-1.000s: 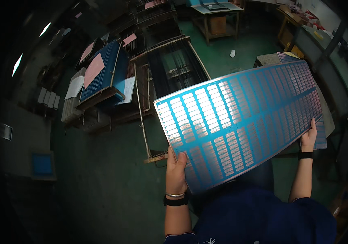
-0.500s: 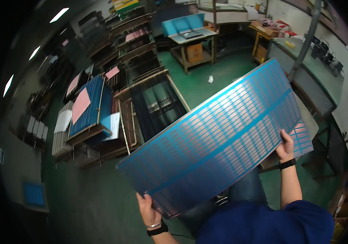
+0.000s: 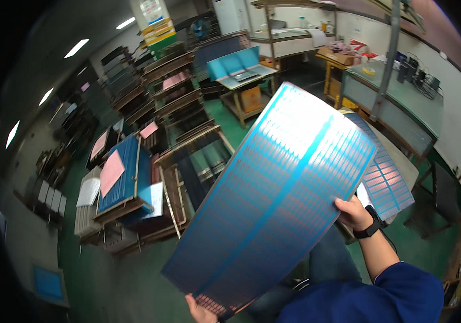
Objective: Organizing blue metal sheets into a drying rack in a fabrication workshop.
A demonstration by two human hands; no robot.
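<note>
While both hands pinch opposite edges, left hand low, right hand high, that big blue sheet bows, looking thin, light and floppy.

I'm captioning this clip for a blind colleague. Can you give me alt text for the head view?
A person holds a large blue panel tilted in front of them, right hand on its right edge, left hand at its lower corner. Behind it are racks of more panels on a green floor, and another patterned panel lies on a table to the right.
</note>
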